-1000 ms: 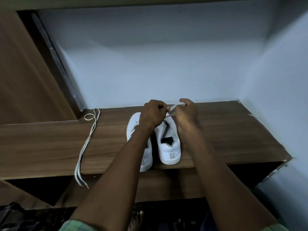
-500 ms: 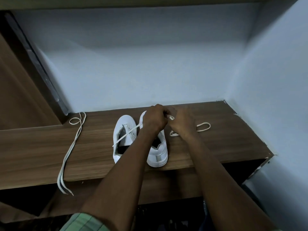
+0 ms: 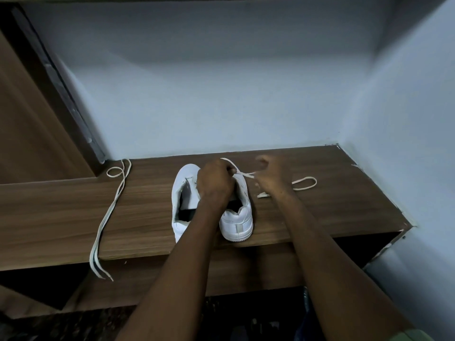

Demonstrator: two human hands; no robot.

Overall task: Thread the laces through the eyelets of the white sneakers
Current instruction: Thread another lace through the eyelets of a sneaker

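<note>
From the head view, the only one I have, I judge I am early in lacing the right-hand sneaker (image 3: 237, 212) of the white pair; it stands heel toward me on the wooden shelf (image 3: 61, 217), touching the left-hand sneaker (image 3: 183, 190), whose tongue area shows no lace at all.

My left hand (image 3: 215, 184) is curled over the front of the right-hand sneaker, fingertips bunched tight where the working lace (image 3: 305, 183) comes up past them. It seems to pinch that lace at an eyelet, though the eyelet itself is hidden under my knuckles.

My right hand (image 3: 272, 177) hovers just beside the shoe, blurred. Its fingers look bent, with the lace running to them from my left hand, but whether they have actually closed on it I cannot tell. The rest of that lace trails in a loop on the shelf beyond my wrist.

Next, I think, the free end needs drawing through and the slack taken up (gently, or the other end may slip out).

The spare lace (image 3: 108, 217) lies well apart to the left, its ends hanging over the shelf edge.
</note>
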